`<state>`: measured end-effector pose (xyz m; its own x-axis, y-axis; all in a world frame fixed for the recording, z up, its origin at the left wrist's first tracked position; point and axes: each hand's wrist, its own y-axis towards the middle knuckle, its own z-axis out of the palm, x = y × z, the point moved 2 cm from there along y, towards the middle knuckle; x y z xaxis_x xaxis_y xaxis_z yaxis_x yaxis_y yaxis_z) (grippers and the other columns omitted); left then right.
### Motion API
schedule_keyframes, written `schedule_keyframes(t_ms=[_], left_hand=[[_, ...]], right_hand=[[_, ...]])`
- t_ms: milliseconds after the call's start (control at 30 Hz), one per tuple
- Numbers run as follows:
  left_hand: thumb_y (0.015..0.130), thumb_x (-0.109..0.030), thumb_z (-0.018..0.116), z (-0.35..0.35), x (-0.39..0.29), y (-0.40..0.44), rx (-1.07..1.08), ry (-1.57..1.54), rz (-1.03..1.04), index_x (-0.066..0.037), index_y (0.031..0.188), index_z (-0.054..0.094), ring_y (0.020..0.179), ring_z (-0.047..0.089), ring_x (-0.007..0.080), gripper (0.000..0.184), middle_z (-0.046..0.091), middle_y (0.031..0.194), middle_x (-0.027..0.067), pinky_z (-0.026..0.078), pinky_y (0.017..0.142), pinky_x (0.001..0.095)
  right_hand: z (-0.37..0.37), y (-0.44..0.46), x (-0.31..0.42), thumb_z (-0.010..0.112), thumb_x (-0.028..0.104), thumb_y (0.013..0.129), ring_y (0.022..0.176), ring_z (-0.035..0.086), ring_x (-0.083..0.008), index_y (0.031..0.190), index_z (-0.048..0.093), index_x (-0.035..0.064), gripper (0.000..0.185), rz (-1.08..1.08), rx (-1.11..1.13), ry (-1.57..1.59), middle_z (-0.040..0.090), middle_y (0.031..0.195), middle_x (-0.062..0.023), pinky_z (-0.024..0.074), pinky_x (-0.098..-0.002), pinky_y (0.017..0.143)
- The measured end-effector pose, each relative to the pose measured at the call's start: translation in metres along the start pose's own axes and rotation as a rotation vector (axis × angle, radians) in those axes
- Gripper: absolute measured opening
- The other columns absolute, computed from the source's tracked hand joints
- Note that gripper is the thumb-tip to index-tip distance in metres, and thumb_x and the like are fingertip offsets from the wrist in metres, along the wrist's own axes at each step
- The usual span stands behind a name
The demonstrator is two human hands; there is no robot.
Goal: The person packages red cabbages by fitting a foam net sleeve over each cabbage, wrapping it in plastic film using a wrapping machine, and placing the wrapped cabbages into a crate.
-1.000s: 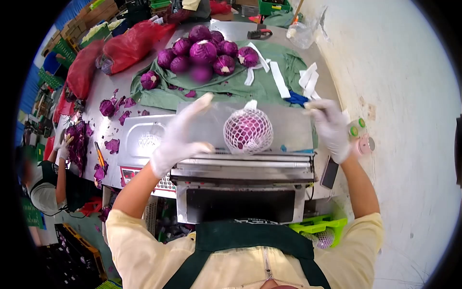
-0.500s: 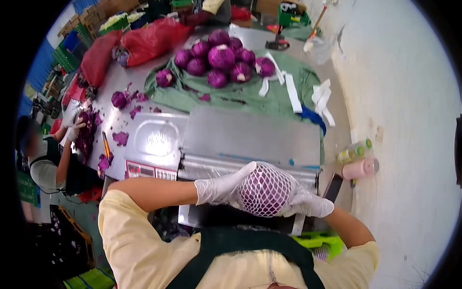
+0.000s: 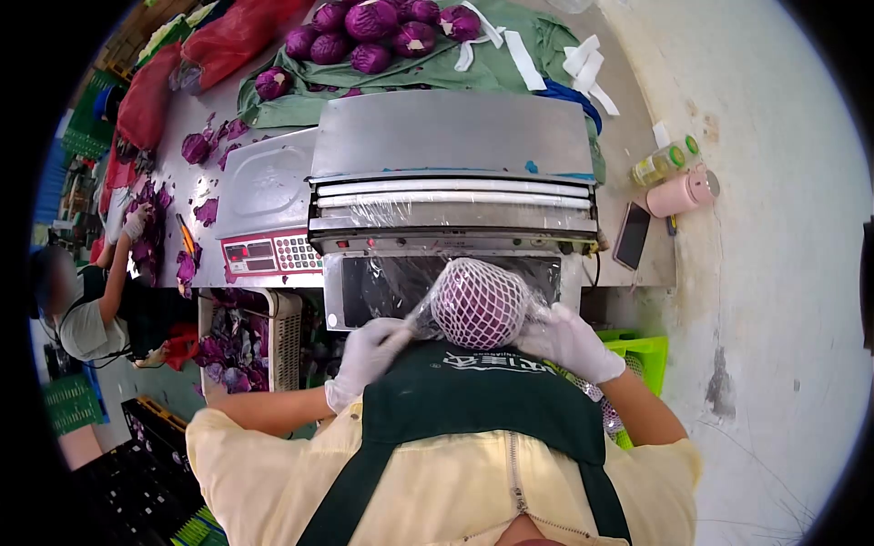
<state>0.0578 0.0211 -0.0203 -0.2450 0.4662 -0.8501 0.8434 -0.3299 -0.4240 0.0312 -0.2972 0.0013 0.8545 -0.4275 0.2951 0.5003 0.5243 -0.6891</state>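
Note:
A purple cabbage [image 3: 480, 305] in white foam netting sits close against my apron, at the front of the film wrapping machine [image 3: 451, 136]. Clear plastic film [image 3: 414, 273] stretches from the machine under and around it. My left hand [image 3: 369, 358], in a white glove, pinches the film at the cabbage's left side. On the other side, my gloved right hand [image 3: 574, 346] has its fingers closed on the bunched film beside the cabbage. Part of the right fingers is hidden by film and netting.
A digital scale [image 3: 264, 255] adjoins the machine on the left. Purple cabbages [image 3: 371, 20] are piled on green cloth behind. A phone [image 3: 631, 235], pink bottle [image 3: 683, 189] and wall stand right. A crate of leaves [image 3: 284, 337] is below left; a co-worker [image 3: 91, 309] handles leaves.
My hands have moved off the cabbage to the film on either side, the left one going left and down. The cabbage is now nearer my apron. The view has tipped downward.

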Motion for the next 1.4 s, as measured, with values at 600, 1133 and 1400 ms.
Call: schedule_keyframes(t_ms=[600, 1133, 1400], left_hand=[[0.092, -0.019, 0.051, 0.100, 0.163, 0.045, 0.317, -0.014, -0.274, -0.011, 0.095, 0.067, 0.075, 0.058, 0.0186, 0.018, 0.065, 0.090, 0.0032, 0.047, 0.067, 0.0304], [0.093, -0.032, 0.058, 0.060, -0.083, 0.022, 0.427, -0.191, 0.971, -0.002, 0.090, 0.057, 0.091, 0.061, 0.0202, 0.030, 0.063, 0.092, 0.0104, 0.048, 0.082, 0.0307], [0.091, -0.011, 0.058, 0.083, -0.088, 0.006, 0.732, -0.297, 0.002, -0.001, 0.109, 0.053, 0.080, 0.055, 0.0099, 0.021, 0.060, 0.093, 0.0049, 0.048, 0.072, 0.0239]], right_hand=[[-0.143, 0.102, -0.143, 0.040, 0.027, 0.101, 0.074, 0.062, -0.0151, 0.097, 0.064, 0.0048, 0.032, -0.752, -0.622, -1.589, 0.066, 0.083, -0.0037, 0.0518, -0.0311, 0.069], [0.076, 0.082, -0.137, 0.046, 0.008, 0.096, 0.102, 0.055, -0.0118, 0.105, 0.061, 0.0002, 0.019, -0.889, 0.284, 0.103, 0.060, 0.107, -0.0036, 0.0454, -0.0233, 0.089], [0.086, -0.022, -0.169, 0.060, 0.048, 0.088, 0.128, 0.042, -0.0215, 0.145, 0.031, 0.0054, 0.077, -0.925, 0.179, 0.304, 0.036, 0.142, -0.0111, 0.0327, -0.0386, 0.108]])
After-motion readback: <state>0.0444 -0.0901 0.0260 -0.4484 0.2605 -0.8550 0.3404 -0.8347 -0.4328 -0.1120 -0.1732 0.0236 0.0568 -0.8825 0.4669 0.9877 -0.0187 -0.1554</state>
